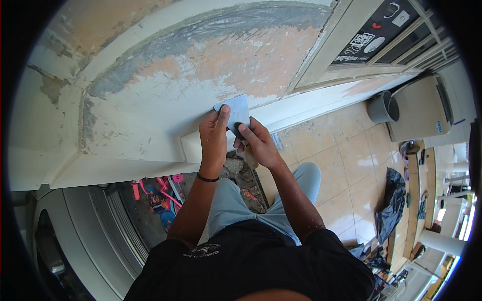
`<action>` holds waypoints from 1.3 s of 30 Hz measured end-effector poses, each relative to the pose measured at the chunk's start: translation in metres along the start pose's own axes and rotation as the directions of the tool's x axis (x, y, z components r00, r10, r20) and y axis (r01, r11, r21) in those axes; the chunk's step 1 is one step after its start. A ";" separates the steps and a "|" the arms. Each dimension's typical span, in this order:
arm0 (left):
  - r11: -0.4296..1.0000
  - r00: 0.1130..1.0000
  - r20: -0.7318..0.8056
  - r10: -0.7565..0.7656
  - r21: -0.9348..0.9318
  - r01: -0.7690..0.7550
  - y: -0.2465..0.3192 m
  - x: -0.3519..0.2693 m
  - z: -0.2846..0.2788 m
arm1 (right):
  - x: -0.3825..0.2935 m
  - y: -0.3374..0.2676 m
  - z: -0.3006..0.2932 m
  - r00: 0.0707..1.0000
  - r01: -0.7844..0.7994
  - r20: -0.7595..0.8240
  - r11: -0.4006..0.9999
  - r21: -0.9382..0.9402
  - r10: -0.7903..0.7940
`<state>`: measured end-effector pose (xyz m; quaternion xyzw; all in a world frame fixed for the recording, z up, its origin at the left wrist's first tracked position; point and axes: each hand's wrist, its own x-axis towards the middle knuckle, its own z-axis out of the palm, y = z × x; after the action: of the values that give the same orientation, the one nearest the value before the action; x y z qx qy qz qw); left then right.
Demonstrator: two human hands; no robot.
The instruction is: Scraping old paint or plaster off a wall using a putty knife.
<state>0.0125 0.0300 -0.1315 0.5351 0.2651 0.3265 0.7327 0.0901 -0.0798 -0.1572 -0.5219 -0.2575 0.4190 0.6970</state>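
Note:
A thin, flat blue-grey sheet [238, 109] with a dark lower edge is held between my two hands, close to the wall. My left hand [214, 129] grips its left side, thumb on top. My right hand [260, 142] pinches its lower right corner, and a beige handle-like piece [250, 156] hangs beneath the fingers; how it joins the sheet is hidden. Beyond the hands, the wall [241, 64] shows white paint, bare peach-coloured patches and a curved band of grey filler.
A framed window [320, 49] adjoins the wall at upper right. A grey bucket [383, 107] stands beside a pale chest-like appliance [420, 107]. Black plastic [391, 205] lies on floor tiles [339, 169]. Pink toys [165, 190] and a grey vehicle [79, 222] are at lower left.

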 end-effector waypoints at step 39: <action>0.948 0.983 0.009 0.182 -0.266 -0.173 -0.129 0.024 0.131 | 0.030 -0.010 -0.157 0.907 0.326 0.051 0.622 -0.712 -0.417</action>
<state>0.1495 -0.0595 -0.2188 0.4597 0.1576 0.4146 0.7694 0.2341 -0.1355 -0.2007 -0.7072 -0.4581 0.1029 0.5286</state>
